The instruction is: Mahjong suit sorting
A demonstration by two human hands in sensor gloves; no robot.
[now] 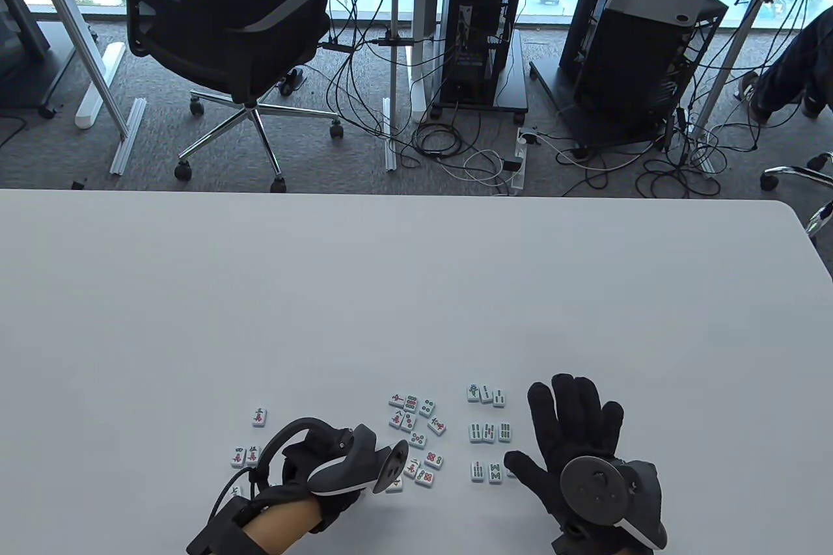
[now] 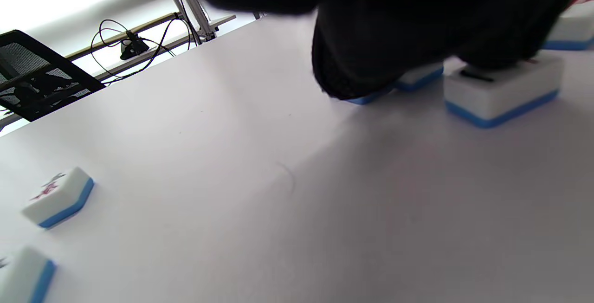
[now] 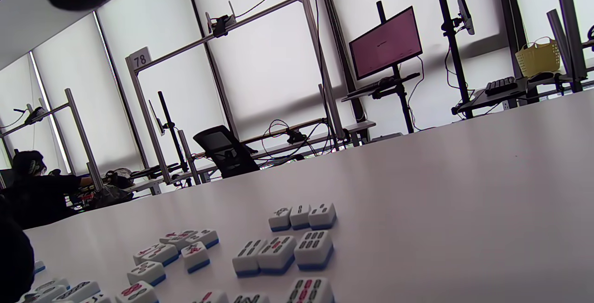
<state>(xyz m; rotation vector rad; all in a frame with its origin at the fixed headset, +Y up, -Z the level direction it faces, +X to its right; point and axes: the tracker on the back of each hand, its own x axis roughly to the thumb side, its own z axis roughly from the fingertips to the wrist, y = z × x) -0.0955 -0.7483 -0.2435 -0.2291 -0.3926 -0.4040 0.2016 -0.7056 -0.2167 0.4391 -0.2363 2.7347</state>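
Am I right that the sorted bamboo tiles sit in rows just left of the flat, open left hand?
Not quite: the hand beside the bamboo tiles is the right hand, flat with fingers spread. The table view shows this; the tiles do lie in rows just to its left.

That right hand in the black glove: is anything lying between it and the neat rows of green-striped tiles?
Nothing visible does. The right hand lies flat and spread on the table, directly beside the bamboo tile rows; only bare tabletop separates them. The mixed tile pile lies beyond those rows, toward the left hand.
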